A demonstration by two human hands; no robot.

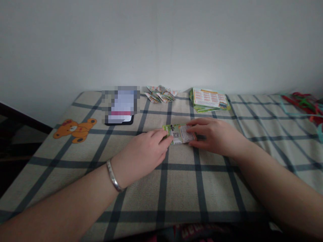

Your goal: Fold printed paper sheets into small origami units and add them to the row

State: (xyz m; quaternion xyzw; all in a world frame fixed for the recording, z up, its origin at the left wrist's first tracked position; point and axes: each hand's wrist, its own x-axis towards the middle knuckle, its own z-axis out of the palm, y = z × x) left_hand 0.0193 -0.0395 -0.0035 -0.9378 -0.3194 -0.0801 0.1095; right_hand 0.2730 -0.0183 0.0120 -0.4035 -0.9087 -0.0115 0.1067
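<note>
A small flat green-and-white printed packet with a square code lies in front of me at the middle of the checked cloth. Its left end is pinched between the thumb and fingers of my left hand, which has a silver bangle at the wrist. On the other end, my right hand grips with its thumb at the near edge and its fingers over the far side. Part of each end is hidden under the fingers.
Behind the packet, several small packets are heaped by the wall. A printed box sits right of them. A phone, partly blurred, and an orange bear cutout lie left. Red and green strands rest far right.
</note>
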